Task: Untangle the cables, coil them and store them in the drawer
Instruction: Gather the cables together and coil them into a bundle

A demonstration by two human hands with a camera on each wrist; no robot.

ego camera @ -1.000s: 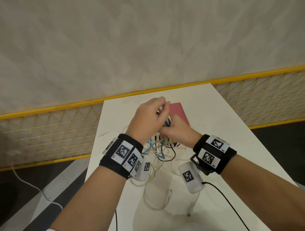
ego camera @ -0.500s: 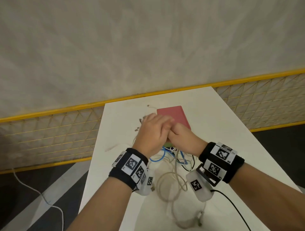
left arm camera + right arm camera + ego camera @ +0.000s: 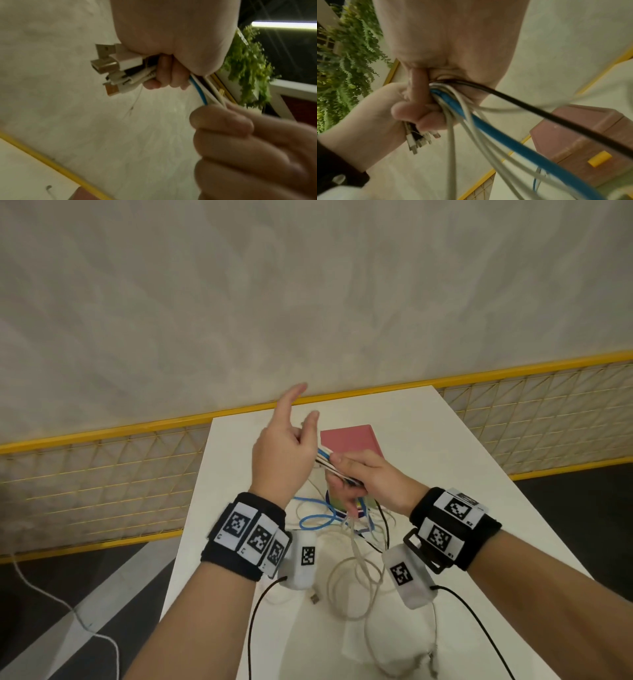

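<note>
A bundle of white, blue and black cables (image 3: 329, 462) runs between my two hands above the table (image 3: 445, 474). My left hand (image 3: 284, 453) holds the plug ends (image 3: 113, 63) in its curled lower fingers, with the index finger and thumb stretched out. Just to the right, my right hand (image 3: 370, 477) grips the same bundle (image 3: 453, 97) in a fist. Below it the blue cable (image 3: 505, 132) and the white strands hang down into loose loops (image 3: 356, 570) on the table. The pink drawer box (image 3: 349, 438) with its yellow handle (image 3: 599, 158) stands behind the hands.
A small multicoloured item (image 3: 342, 505) lies under my right hand, partly hidden. A loose USB plug (image 3: 315, 598) rests on the near part of the table. A yellow wire fence (image 3: 102, 474) and a grey wall back the table; its left edge drops to dark floor.
Both hands have risen from low in front of the pink box. My left hand has stretched out its index finger and thumb, and the bundle now runs in plain sight between the hands.
</note>
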